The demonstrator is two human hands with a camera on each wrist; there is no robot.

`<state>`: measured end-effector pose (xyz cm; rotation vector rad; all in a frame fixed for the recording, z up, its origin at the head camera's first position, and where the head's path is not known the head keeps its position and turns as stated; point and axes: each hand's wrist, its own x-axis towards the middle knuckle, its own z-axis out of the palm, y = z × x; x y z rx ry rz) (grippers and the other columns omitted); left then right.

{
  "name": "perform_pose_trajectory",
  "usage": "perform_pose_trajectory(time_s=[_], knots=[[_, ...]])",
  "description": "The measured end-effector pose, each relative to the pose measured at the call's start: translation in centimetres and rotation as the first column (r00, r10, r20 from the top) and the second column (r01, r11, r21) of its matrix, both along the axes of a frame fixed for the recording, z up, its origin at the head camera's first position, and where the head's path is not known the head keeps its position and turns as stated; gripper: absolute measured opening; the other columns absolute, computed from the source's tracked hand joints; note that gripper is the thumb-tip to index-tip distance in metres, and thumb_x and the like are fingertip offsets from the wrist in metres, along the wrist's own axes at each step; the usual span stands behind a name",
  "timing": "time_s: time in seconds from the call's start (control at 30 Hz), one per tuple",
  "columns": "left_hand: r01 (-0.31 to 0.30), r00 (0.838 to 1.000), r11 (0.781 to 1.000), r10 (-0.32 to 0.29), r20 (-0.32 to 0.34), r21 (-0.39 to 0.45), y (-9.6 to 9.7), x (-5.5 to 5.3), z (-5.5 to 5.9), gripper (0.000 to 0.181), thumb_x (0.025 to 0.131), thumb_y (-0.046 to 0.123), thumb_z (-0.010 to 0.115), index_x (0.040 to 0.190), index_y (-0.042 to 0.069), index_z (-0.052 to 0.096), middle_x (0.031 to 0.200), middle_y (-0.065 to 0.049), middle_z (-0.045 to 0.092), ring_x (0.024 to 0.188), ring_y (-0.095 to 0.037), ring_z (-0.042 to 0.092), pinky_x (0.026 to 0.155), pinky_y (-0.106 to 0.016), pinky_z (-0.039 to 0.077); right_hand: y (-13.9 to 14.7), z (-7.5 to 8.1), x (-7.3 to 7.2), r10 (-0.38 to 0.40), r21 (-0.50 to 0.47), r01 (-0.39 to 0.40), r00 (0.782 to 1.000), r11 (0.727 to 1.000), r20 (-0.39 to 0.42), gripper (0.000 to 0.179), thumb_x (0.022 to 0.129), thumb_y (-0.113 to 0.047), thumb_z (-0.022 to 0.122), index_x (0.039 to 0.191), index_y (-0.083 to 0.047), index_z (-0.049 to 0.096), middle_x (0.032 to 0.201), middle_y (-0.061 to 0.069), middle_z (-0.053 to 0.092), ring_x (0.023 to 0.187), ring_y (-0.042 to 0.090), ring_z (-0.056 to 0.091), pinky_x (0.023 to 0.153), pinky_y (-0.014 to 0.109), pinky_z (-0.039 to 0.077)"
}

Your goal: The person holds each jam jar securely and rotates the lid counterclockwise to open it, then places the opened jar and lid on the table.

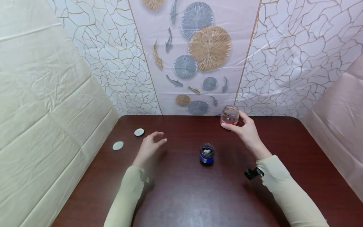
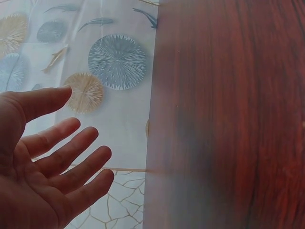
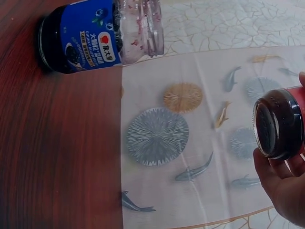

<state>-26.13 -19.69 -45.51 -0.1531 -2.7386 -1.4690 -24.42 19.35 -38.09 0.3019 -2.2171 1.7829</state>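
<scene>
In my right hand (image 1: pixel 248 130) I grip a small glass jar with a red label (image 1: pixel 229 116), lidless and held up near the table's far edge. The right wrist view shows the dark bottom of this red-labelled jar (image 3: pixel 276 126), with fingers curled round its side. A second jar, blue-labelled (image 1: pixel 206 154), stands upright and lidless on the table between my hands; its label (image 3: pixel 88 36) pictures blueberries, and dark contents fill its lower part. My left hand (image 1: pixel 149 146) hovers over the table left of that jar, fingers relaxed, holding nothing; its palm (image 2: pixel 43 176) faces the left wrist camera.
Two round lids lie at the left of the dark wooden table (image 1: pixel 175 195): one lid (image 1: pixel 139 132) farther back, the other lid (image 1: pixel 118 145) nearer the left edge. A patterned cloth wall (image 1: pixel 181 82) rises behind the table, with pale cloth (image 1: pixel 56 126) along the left.
</scene>
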Motion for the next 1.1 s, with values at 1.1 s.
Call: perform_pose_trajectory(time_s=[1.1], knots=[[0.011,1.000,1.000,-0.011,-0.004,-0.004,0.2,0.0,0.0,0.041,0.093,0.034,0.074,0.126,0.012,0.067,0.124,-0.010,0.068,0.114,-0.028,0.064,0.097,-0.048,0.051,-1.4,-3.1,-3.3,0.016,0.077,-0.029,0.986,0.997,0.164,0.068,0.081,-0.018,0.085,0.140,-0.008,0.054,0.121,0.013,0.063,0.101,0.014,0.058,0.083,0.023,0.048]])
